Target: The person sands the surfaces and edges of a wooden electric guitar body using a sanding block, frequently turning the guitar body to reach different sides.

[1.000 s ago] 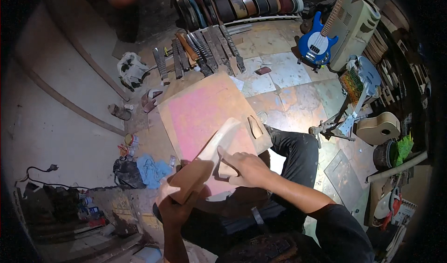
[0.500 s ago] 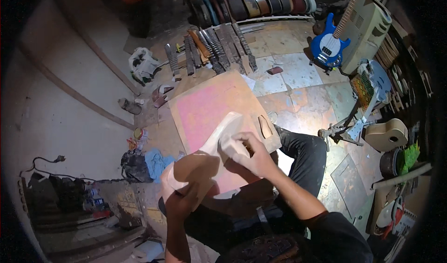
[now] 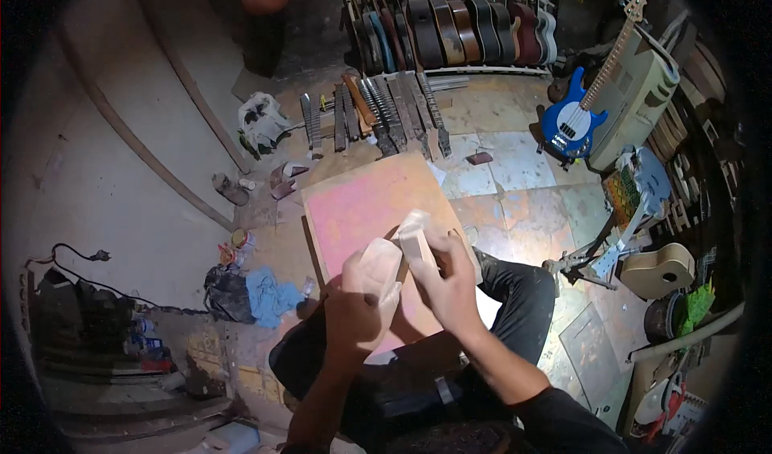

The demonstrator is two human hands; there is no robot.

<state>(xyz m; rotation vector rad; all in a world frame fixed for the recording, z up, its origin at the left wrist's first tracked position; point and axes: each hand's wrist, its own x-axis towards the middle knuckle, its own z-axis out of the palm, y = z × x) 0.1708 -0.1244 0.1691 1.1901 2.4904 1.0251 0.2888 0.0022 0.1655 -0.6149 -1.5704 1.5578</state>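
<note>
Over my lap, my left hand (image 3: 354, 313) is closed around a pale, smooth wooden piece (image 3: 378, 262) with a rounded end; its lower part is hidden by my fingers. Close beside it, my right hand (image 3: 454, 281) grips a pale oblong block (image 3: 416, 249), thumb along one side and fingers around the other. The two pieces tilt toward each other, their upper ends nearly meeting; whether they touch I cannot tell. Beneath both hands lies a flat board (image 3: 366, 205), pink on its surface with a bare tan border.
Beyond the board, several fretted necks (image 3: 378, 112) lie on the floor. Guitars (image 3: 458, 32) stand in a rack behind them. A blue electric bass (image 3: 572, 120) and an unfinished guitar body (image 3: 658, 273) are at right. Blue cloth (image 3: 273, 293) lies at left.
The long curved wooden piece has been turned in my left hand and now points up. My right hand has come off its surface with the block. The view has tipped slightly upward.
</note>
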